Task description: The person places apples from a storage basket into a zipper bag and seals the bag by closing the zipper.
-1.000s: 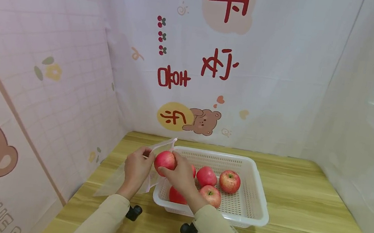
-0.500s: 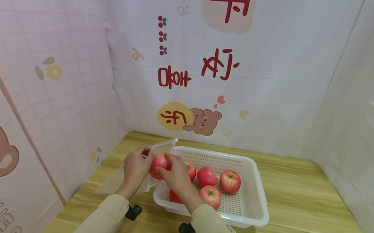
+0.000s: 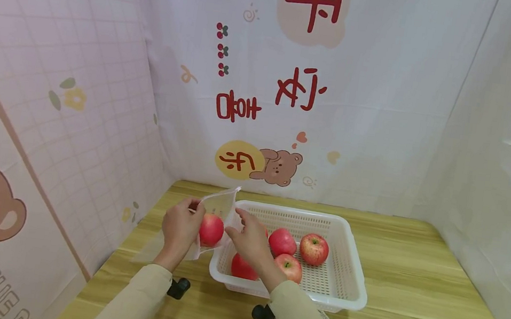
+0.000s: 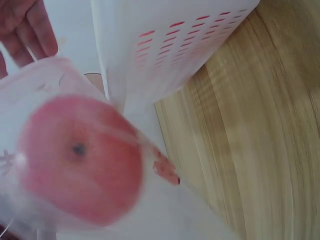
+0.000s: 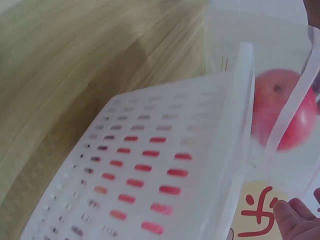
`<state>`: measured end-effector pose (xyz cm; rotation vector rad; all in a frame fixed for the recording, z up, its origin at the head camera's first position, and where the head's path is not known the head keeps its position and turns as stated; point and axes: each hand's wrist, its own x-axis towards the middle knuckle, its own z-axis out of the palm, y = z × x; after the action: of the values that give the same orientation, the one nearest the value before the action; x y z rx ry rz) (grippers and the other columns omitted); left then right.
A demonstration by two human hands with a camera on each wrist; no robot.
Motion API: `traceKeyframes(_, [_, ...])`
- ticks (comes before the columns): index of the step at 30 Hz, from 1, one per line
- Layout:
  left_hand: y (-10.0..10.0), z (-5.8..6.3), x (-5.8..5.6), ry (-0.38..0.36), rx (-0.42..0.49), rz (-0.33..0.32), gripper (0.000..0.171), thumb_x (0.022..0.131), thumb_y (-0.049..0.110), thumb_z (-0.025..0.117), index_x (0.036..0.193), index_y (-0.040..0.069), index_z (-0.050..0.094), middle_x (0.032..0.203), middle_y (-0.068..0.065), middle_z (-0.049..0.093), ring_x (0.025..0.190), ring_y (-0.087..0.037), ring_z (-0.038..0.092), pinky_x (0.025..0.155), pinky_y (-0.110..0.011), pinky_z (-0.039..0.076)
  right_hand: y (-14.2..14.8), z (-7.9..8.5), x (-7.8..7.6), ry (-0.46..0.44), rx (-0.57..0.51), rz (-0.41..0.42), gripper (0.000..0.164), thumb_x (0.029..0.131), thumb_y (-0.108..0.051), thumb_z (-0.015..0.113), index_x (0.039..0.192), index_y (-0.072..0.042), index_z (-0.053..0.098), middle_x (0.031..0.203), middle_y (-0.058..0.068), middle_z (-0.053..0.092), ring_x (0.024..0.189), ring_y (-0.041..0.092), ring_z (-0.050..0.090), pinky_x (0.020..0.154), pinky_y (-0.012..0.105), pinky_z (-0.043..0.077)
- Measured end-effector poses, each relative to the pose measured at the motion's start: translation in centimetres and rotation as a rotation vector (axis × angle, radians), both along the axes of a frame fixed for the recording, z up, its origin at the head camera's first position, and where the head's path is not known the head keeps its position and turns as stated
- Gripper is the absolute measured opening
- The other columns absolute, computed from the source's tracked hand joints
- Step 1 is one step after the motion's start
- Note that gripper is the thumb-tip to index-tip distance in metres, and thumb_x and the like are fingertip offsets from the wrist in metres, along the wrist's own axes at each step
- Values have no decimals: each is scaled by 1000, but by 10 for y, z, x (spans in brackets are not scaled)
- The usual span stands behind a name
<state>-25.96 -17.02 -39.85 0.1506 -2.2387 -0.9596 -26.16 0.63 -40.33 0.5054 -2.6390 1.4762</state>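
In the head view my left hand (image 3: 180,229) pinches the mouth edge of a clear plastic zip bag (image 3: 222,202). A red apple (image 3: 211,231) is inside the bag, just right of that hand. Through the film the left wrist view shows the apple (image 4: 80,165), its dark dimple facing the camera. My right hand (image 3: 252,239) holds nothing; its fingers are spread beside the bag mouth, above the left rim of the basket. The right wrist view has the bagged apple (image 5: 280,112) beyond the basket wall, with the right fingertips (image 5: 295,217) below it.
A white perforated plastic basket (image 3: 357,280) stands right of the bag with several apples in it, including one apple (image 3: 313,249) at its right and another apple (image 3: 288,268) near the front. The wood-grain table (image 3: 422,289) extends rightward; printed cloth (image 3: 383,144) hangs behind.
The right hand has moved the apple leftward into the bag, let go of it and drawn back to the right. The left hand has shifted slightly left, still pinching the bag.
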Motion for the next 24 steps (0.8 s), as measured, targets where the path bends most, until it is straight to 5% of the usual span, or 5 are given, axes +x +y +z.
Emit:
traceKeyframes(9, [-3,0,0,-12,12,3,19,92,20,60,94,9,75,81,-3,73,70,-21,69,63,-45,51,10,-1,1,-60,-9,-36,58,92,-22,70,144,-8,50,141,16,52,126,37,52,97,50,48])
traceKeyframes(18, [-5,4,2,-14,23,22,16,90,19,63,94,10,75,83,-2,73,72,-21,70,64,-44,50,23,-7,-3,20,5,-61,54,90,-18,71,139,-3,55,136,19,56,120,39,56,98,51,46])
traceKeyframes(24, [-5,5,3,-10,27,13,15,90,18,63,94,9,75,82,-3,73,72,-22,69,64,-45,49,33,-12,-6,-30,-20,-75,54,91,-19,70,140,-4,54,138,19,55,124,41,53,100,53,44])
